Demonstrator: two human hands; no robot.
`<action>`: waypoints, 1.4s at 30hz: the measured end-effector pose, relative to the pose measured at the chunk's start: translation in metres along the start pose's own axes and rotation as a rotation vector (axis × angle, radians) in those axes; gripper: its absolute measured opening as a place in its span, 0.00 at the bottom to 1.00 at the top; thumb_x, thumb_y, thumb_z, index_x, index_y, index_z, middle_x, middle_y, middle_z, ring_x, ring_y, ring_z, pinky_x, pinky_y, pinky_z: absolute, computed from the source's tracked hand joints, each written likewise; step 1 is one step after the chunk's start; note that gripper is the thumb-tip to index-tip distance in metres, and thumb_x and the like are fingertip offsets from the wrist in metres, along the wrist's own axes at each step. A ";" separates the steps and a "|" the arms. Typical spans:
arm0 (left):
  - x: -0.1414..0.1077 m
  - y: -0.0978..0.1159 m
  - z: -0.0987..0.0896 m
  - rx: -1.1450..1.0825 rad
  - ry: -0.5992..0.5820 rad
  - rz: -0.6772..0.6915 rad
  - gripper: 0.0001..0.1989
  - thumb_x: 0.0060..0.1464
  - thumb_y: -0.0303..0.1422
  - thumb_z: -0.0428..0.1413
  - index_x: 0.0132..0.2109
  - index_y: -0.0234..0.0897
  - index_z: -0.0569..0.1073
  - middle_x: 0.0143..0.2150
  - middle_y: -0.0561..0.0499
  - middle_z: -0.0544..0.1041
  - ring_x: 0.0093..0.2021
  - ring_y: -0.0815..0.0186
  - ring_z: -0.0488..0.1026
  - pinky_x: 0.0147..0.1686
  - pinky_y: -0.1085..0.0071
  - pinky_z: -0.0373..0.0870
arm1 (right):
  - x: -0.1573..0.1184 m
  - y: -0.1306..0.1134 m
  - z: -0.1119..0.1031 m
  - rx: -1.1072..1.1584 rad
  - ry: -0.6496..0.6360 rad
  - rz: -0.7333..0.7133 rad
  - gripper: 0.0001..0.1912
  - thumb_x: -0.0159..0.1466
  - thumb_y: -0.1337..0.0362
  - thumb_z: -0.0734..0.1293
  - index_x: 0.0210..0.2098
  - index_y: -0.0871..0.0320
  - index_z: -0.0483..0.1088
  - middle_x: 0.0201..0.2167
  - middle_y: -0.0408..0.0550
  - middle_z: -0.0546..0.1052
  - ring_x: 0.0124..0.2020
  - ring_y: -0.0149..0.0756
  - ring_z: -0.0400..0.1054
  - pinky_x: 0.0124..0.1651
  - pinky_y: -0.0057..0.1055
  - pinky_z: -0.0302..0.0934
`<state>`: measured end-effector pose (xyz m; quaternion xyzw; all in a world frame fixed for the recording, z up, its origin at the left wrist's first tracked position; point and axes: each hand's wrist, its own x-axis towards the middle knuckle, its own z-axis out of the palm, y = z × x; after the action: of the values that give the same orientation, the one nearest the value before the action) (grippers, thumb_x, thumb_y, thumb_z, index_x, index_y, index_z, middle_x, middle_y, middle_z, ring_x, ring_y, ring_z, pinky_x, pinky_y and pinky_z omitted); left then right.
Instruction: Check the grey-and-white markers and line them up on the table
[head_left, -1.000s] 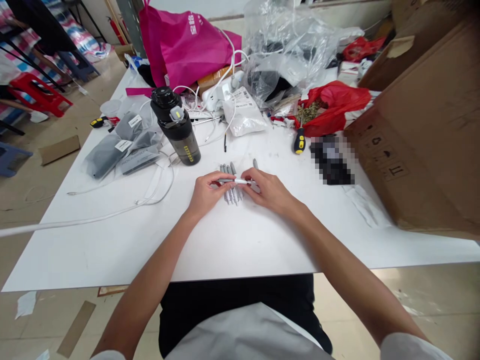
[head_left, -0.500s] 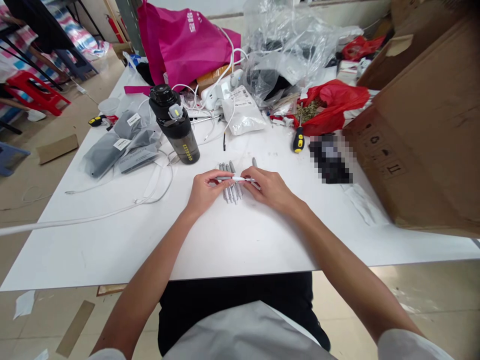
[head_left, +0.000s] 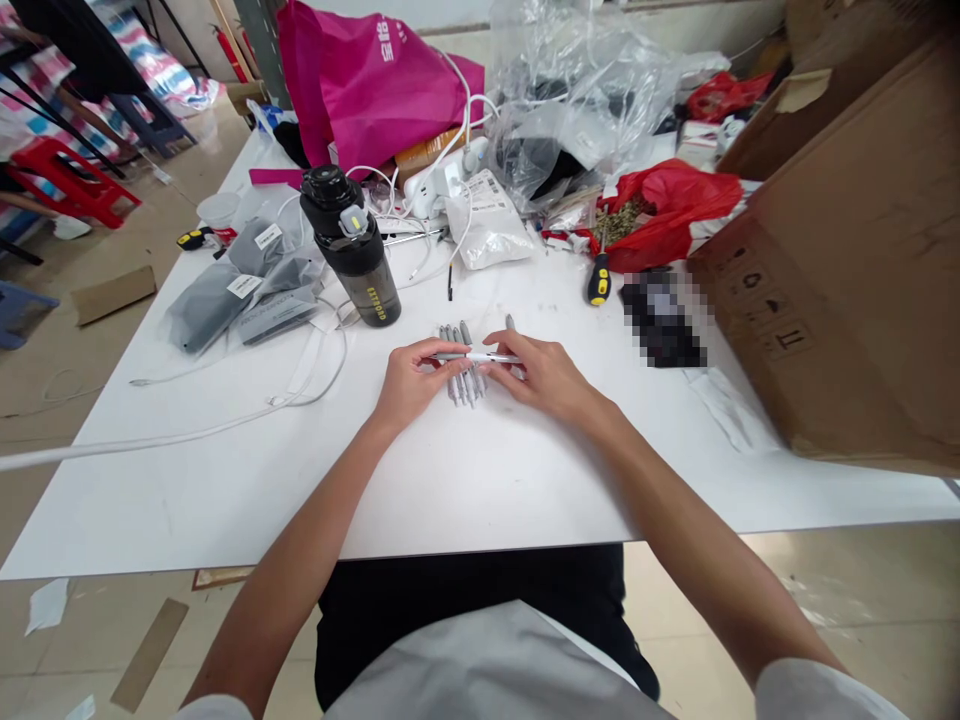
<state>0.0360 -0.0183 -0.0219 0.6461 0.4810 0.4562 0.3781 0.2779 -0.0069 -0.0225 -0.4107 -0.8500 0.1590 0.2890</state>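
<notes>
Head view shows a slender pen point(head_left: 480, 357) held level across a row of similar pens point(head_left: 471, 385) on the white desk point(head_left: 480, 500); its barrel is gray at the left, white in the middle and grayish toward the right end. The left hand point(head_left: 409, 380) has its grip closed, thumb and fingers pinching the gray part. The right hand point(head_left: 551, 375) has thumb and index finger parted around the other end; whether that grip clamps it, I cannot tell. Further back, from left to right, come gray packets point(head_left: 206, 305) in filmy plastic, a smooth cylindrical black bottle point(head_left: 352, 250), a creased magenta bag point(head_left: 375, 90), a wrinkled white pouch point(head_left: 491, 225), a black-and-yellow screwdriver point(head_left: 598, 285), a crinkled red plastic bag point(head_left: 675, 210) and a brown cardboard box point(head_left: 847, 280) with printed symbols.
</notes>
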 end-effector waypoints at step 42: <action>0.003 -0.005 -0.014 0.011 -0.011 0.122 0.12 0.61 0.45 0.70 0.44 0.45 0.90 0.38 0.46 0.88 0.38 0.60 0.81 0.41 0.63 0.76 | 0.013 0.008 -0.004 0.941 0.113 0.474 0.28 0.62 0.37 0.79 0.28 0.56 0.75 0.19 0.36 0.59 0.21 0.28 0.50 0.25 0.31 0.45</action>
<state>0.0215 -0.0139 -0.0216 0.6789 0.4411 0.4724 0.3485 0.2788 0.0086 -0.0188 -0.4256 -0.5535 0.5620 0.4435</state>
